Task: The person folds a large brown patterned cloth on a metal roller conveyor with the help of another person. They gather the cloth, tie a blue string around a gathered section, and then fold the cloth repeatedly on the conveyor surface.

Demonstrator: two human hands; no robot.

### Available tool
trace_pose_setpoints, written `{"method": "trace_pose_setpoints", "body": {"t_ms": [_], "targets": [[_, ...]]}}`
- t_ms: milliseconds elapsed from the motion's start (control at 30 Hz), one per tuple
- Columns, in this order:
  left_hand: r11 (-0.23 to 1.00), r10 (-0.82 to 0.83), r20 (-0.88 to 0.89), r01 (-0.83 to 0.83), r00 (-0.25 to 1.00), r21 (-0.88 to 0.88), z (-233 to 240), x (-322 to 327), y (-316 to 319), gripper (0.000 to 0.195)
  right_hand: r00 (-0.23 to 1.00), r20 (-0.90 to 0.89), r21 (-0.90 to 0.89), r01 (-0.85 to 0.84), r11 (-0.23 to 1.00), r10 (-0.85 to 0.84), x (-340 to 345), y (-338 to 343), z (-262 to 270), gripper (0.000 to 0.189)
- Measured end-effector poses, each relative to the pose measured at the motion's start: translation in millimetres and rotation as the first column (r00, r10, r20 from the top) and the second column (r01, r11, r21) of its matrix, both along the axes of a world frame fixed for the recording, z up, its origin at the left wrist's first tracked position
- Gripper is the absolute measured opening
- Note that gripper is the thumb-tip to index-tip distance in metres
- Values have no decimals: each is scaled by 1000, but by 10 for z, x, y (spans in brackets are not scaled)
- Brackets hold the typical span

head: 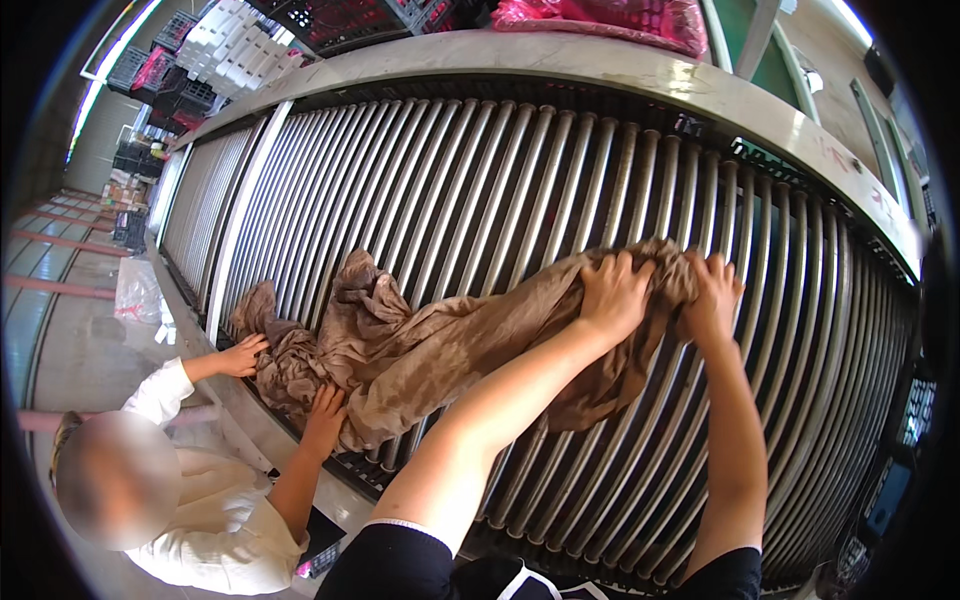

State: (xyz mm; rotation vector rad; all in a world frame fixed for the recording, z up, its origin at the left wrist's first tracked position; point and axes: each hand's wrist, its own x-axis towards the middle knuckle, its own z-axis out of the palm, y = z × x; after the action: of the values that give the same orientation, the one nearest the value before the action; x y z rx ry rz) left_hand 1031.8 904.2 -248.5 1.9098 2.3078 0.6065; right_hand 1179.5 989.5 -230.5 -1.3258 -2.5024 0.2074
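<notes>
A long, crumpled brown cloth lies across a bed of metal rollers. My left hand grips the cloth near its right end, fingers curled into the fabric. Close beside it, my right hand holds the bunched edge at that same end. Between my hands the cloth is gathered in folds, and part of it hangs down in a loose loop over the rollers below. Its far left end is heaped in wrinkled bunches, where another person's two hands rest on it.
A co-worker in a white top stands at the left, by the near metal rail. The far metal frame rail curves along the top. Beyond it are black plastic crates, stacked white trays and a pink plastic-wrapped bundle.
</notes>
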Motion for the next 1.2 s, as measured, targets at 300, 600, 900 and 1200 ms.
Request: {"method": "trace_pose_setpoints", "body": {"t_ms": [300,600,900,1200], "targets": [[984,176,-15,-176,984,8,238,-312,1281,31,988,-5,163,155,974,-157,-543,1164,-16,50],[992,104,40,-101,994,-73,179,-116,550,39,996,12,-20,92,996,-92,-176,240,-21,57],[929,-25,15,29,1000,-370,324,374,-1952,48,969,-10,-186,-244,952,247,626,-2043,56,45],[768,-473,100,465,875,-440,559,709,-3075,36,686,199,-364,-611,703,700,1478,-2870,749,46]]}}
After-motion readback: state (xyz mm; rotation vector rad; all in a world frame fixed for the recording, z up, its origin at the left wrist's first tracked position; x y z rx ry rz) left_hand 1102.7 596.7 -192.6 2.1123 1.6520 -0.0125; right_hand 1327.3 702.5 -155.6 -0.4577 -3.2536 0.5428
